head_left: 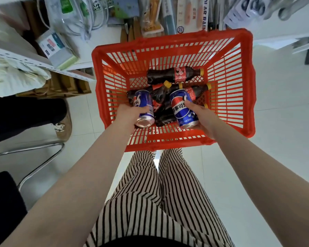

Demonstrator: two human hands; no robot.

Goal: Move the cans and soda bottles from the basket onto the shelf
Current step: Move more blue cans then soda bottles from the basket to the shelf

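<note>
Cans in both curled hands

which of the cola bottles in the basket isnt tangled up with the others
The cola bottle at the far end of the red basket, lying alone crosswise, yellow cap pointing right; the other bottles overlap in a pile.

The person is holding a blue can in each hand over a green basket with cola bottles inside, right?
Almost. The head view shows the basket is red, not green. The left hand and right hand each hold a blue can over it, with cola bottles inside.
</note>
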